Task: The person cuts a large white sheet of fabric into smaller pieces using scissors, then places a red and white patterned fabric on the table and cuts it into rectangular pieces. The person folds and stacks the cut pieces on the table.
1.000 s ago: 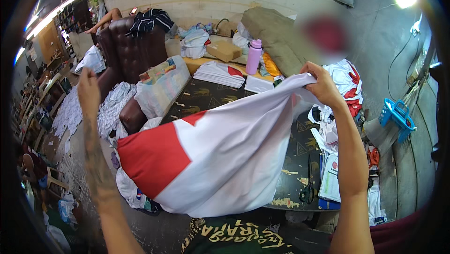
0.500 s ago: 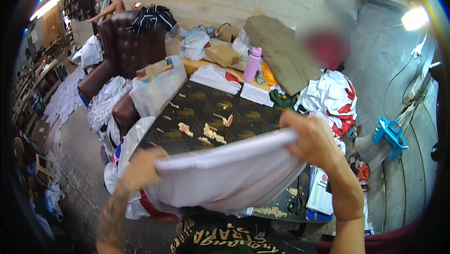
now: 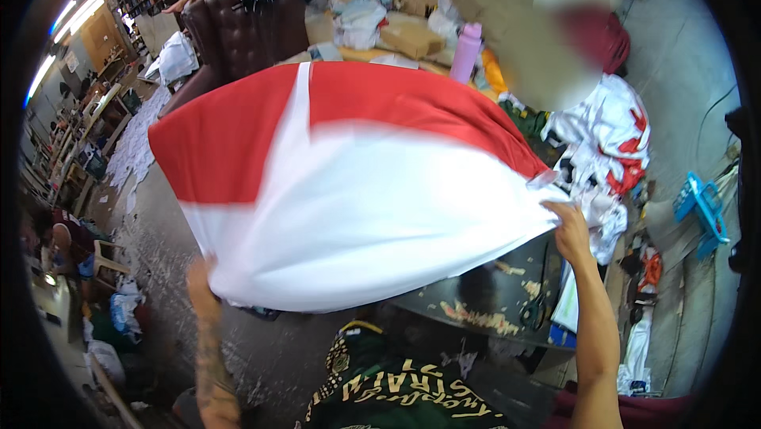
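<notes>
A large red and white cloth (image 3: 372, 207) billows out over the table, with its red part at the far side. My left hand (image 3: 203, 285) is closed on its near left edge, blurred by motion. At the right corner, my right hand (image 3: 569, 229) pinches the white edge between thumb and fingers. Beneath the cloth, the dark table (image 3: 444, 296) shows only along its near right side, where pale scraps (image 3: 479, 318) lie beside dark-handled scissors (image 3: 534, 312). The rest of the tabletop is hidden.
Beyond the table are a brown tufted armchair (image 3: 246, 33), a cardboard box (image 3: 412, 36) and a pink bottle (image 3: 466, 53). White and red fabric (image 3: 602, 124) is heaped at the right, and a blue plastic basket (image 3: 701, 213) stands farther right. Another person (image 3: 73, 240) sits far left.
The cloth was gathered in a band between my hands; now it is spread wide, showing its red part. My hands have moved farther apart, and the view has shifted.
</notes>
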The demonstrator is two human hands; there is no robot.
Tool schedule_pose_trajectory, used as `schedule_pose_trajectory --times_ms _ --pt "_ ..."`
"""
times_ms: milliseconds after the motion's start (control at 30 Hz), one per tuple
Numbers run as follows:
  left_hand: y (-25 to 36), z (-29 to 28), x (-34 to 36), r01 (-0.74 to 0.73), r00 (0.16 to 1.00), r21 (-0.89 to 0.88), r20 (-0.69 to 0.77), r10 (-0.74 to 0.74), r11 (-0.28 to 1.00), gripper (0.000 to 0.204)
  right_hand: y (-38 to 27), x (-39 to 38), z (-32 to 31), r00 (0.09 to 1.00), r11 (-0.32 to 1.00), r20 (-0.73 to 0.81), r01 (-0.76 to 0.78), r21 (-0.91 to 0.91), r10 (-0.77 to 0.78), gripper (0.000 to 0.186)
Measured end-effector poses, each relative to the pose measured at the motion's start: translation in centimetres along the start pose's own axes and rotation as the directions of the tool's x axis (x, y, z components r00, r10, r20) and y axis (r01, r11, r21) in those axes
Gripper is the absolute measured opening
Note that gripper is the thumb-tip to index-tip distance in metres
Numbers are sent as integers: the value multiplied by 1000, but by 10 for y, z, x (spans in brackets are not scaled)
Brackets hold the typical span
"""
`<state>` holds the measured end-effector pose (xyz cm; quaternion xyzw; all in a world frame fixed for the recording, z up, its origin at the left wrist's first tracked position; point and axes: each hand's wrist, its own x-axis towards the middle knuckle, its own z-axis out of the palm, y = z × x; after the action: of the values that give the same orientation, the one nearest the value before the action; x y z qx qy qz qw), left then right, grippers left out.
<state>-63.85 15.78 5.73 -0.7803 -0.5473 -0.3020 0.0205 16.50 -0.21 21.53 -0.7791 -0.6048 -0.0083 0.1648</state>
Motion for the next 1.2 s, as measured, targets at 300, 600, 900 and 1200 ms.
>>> schedule_pose_trajectory --times_ms 300,600,900,1200 --pt "93 67 -111 129 597 -37 801 -48 991 105 25 -118 114 771 948 567 -150 -281 289 93" --pt "113 278 263 -183 864 80 489 121 980 95 -133 -183 162 624 849 619 -510 -140 477 95" --pt "183 449 411 -193 911 187 400 105 963 104 -54 -24 258 780 801 201 -548 -241 593 105" --pt "260 459 396 -229 894 186 428 131 955 88 36 -34 170 904 900 -35 -428 -79 427 94"
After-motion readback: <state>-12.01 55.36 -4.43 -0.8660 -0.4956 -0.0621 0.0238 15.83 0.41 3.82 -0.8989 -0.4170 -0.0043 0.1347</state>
